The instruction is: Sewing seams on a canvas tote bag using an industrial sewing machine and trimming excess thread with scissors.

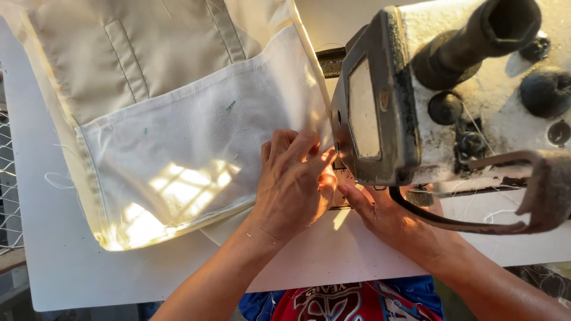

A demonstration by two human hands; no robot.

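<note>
A beige garment piece [148,53] with a white pocket lining [196,137] lies spread on the white sewing table [71,261]. My left hand [294,181] presses flat on the lining's right edge, fingers apart, right beside the head of the sewing machine [416,101]. My right hand [386,220] rests on the table under the machine head, its fingers reaching toward the needle area, which the machine head hides. A curved metal lever [476,223] of the machine crosses above my right wrist.
The worn, grimy machine head fills the upper right, with dark knobs [544,92] on top. Loose threads [56,178] lie on the table at the left. A wire mesh [7,178] shows beyond the table's left edge.
</note>
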